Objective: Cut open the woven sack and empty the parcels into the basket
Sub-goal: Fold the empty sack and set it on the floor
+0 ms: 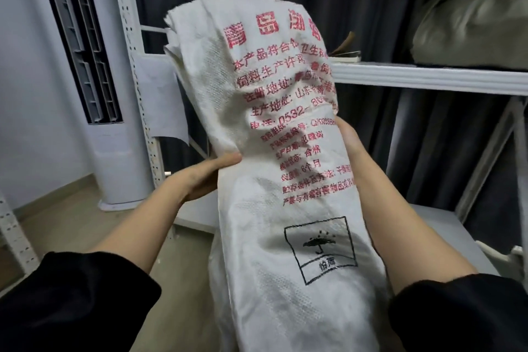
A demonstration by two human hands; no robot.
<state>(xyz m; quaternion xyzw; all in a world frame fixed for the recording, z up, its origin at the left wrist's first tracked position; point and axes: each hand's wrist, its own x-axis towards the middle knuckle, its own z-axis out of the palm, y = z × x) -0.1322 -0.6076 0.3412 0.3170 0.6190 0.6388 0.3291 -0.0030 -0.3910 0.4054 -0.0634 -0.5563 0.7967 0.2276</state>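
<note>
A storeroom with white metal shelving (428, 77) and dark curtains behind; the woven sack (285, 180) is held upright, left hand (205, 177) and right hand (350, 140) gripping its sides, fingers mostly hidden. It looks limp, possibly already emptied; no basket or parcels in view

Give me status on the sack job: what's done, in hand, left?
Done: nothing is provable here; no cut, parcels or basket are in view. In hand: the woven sack is held up in front of the shelf, left hand and right hand gripping its sides. Left: whether it has been emptied can't be told.
</note>
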